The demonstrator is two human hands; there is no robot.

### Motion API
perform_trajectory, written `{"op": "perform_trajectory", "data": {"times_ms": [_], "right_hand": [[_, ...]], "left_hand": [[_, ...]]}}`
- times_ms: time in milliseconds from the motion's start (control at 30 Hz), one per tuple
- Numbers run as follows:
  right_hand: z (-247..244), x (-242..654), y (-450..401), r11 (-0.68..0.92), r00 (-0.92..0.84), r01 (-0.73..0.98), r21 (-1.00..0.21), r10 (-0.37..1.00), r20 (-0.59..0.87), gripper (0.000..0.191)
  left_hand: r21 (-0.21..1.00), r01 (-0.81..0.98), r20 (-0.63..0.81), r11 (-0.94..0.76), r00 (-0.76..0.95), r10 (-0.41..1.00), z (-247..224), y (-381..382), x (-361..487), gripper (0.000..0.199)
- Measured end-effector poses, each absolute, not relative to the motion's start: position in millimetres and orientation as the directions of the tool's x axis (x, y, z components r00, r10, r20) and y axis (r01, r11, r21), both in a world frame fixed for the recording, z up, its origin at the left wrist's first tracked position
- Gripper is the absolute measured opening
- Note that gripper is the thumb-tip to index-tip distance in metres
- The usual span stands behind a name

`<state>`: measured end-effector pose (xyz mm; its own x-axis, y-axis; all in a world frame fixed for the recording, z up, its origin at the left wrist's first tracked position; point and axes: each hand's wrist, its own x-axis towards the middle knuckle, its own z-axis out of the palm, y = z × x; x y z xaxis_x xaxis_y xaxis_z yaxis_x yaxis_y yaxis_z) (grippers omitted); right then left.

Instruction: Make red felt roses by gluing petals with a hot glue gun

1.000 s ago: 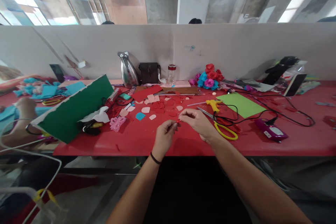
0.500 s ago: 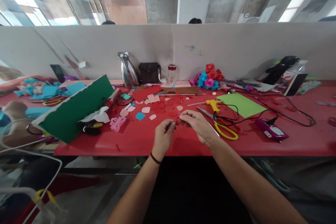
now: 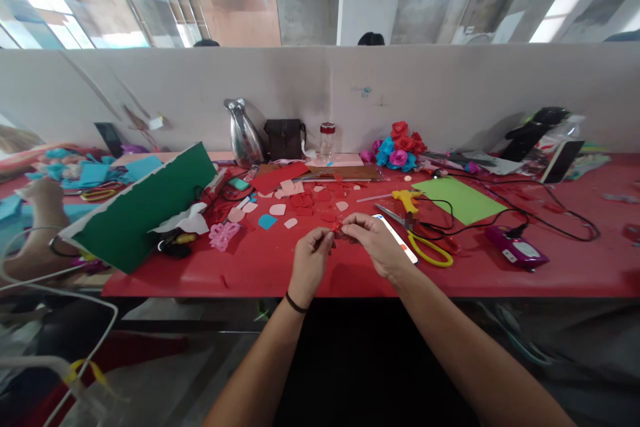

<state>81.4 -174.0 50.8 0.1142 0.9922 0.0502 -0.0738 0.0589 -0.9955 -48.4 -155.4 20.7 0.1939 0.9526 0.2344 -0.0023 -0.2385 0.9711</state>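
Between my fingertips, low over the front of the red table, is a small red paper piece [image 3: 338, 228], partly covered by the fingers. My left hand [image 3: 311, 259] pinches it from the left, and my right hand [image 3: 371, 240] pinches it from the right. Beside my right hand lies a phone [image 3: 400, 243] with a lit screen, partly under the hand. Yellow-handled scissors [image 3: 431, 250] rest just right of it. Cut paper petals in pink, red and a blue one [image 3: 268, 221] are scattered beyond my hands.
A yellow glue gun [image 3: 407, 200] with a black cord and a green paper sheet [image 3: 457, 199] lie to the right, near a purple power box [image 3: 517, 247]. A green board [image 3: 150, 207] leans at left, with another person's arm [image 3: 45, 220] beyond it. Paper flowers [image 3: 399, 147] stand behind.
My right hand has shifted slightly left, showing more of the phone, whose screen now looks bright. The other person's arm at far left has moved upward. Both my hands keep their pinch.
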Motion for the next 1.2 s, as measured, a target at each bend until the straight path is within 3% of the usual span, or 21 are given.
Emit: {"op": "perform_trajectory", "data": {"times_ms": [400,667,1200], "right_hand": [[46,85,-172,0.145,0.128,0.212,-0.966,0.976,0.175,0.009],[48,86,-174,0.145,0.088,0.192,-0.971,0.983,0.164,0.010],[59,87,-167,0.074,0.042,0.112,-0.991,0.996,0.079,0.009]], "left_hand": [[0.978,-0.020,0.207,-0.208,0.223,0.953,22,-157,-50,0.018],[0.976,-0.038,0.217,-0.213,0.208,0.954,21,-156,-50,0.018],[0.940,0.112,0.285,-0.321,0.257,0.924,17,-156,-51,0.018]]}}
